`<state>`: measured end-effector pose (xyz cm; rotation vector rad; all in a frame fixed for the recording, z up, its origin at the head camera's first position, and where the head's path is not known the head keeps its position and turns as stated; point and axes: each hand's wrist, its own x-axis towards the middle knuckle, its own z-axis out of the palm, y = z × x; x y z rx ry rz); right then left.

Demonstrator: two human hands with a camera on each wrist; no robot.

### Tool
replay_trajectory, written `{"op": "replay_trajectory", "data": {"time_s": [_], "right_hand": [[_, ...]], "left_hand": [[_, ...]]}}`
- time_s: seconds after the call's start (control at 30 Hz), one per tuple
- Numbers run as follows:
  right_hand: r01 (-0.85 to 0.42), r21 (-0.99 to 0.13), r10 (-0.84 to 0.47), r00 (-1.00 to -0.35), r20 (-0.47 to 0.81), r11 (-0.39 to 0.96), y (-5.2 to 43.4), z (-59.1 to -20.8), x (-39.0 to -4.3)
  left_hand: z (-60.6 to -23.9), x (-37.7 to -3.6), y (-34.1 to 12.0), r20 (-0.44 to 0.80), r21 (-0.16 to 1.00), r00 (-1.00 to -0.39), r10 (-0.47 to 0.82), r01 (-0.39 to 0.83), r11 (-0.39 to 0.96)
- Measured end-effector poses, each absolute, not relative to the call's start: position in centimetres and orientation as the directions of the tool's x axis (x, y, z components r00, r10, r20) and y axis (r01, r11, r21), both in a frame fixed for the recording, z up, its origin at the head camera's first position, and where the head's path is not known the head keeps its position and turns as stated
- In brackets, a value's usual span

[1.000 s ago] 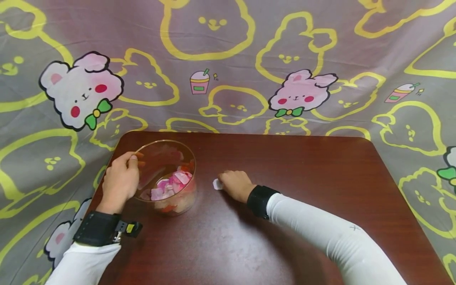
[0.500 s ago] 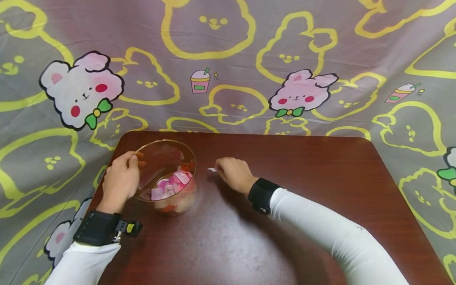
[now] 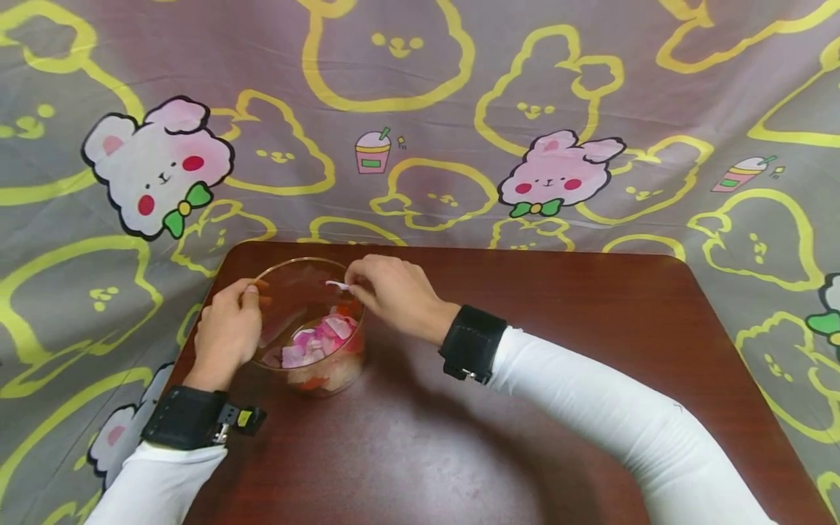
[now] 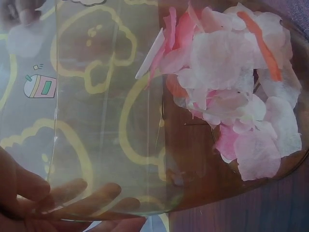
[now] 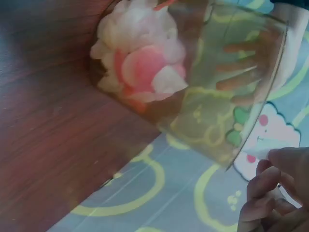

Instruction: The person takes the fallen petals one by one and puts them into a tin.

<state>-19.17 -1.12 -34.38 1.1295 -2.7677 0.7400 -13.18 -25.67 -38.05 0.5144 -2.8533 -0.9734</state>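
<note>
A clear, amber-tinted bowl [image 3: 308, 260] stands on the brown table with pink, white and orange petals [image 3: 319, 339] heaped in its bottom. My left hand [image 3: 226, 328] grips its left rim, thumb outside and fingers showing through the wall in the left wrist view. Over the bowl's right rim, my right hand [image 3: 394, 292] pinches a pale petal [image 3: 337, 285] between thumb and forefinger. In the right wrist view the right hand [image 5: 275, 188] is beside the rim, and the petal there is pale and faint.
The dark brown table [image 3: 558, 328] extends to the right of the bowl and in front of it. Behind and at both sides hangs a grey cloth [image 3: 433, 131] with yellow outlines and rabbit faces.
My right hand has lifted the petal off the table and carried it left, over the bowl's rim. The left hand has kept its grip on the bowl.
</note>
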Motion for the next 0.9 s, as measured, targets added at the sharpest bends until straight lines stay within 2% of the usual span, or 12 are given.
{"op": "replay_trajectory", "data": {"time_s": [0.23, 0.4, 0.5, 0.67, 0.9], "right_hand": [[-0.711, -0.313, -0.720, -0.685, 0.106, 0.630, -2.6, -34.2, -18.4], [-0.695, -0.301, -0.730, -0.684, -0.003, 0.652, -3.2, -34.6, -18.2], [-0.693, -0.302, -0.732, -0.681, -0.024, 0.655, -3.4, -34.8, -18.2], [-0.707, -0.338, -0.747, -0.664, 0.016, 0.621, -3.0, -35.0, -18.0], [-0.712, -0.419, -0.705, -0.679, 0.207, 0.563, -2.0, -35.4, -17.7]], "left_hand": [[-37.9, -13.1, -25.5, -0.024, 0.609, -0.939, -0.342, -0.285, 0.740], [-38.0, -13.1, -25.6, -0.026, 0.607, -0.939, -0.343, -0.287, 0.741], [-38.0, -13.2, -25.6, -0.027, 0.609, -0.939, -0.343, -0.287, 0.740], [-38.1, -13.2, -25.7, -0.024, 0.606, -0.942, -0.336, -0.281, 0.744], [-37.9, -13.0, -25.8, -0.038, 0.582, -0.944, -0.327, -0.286, 0.761]]}}
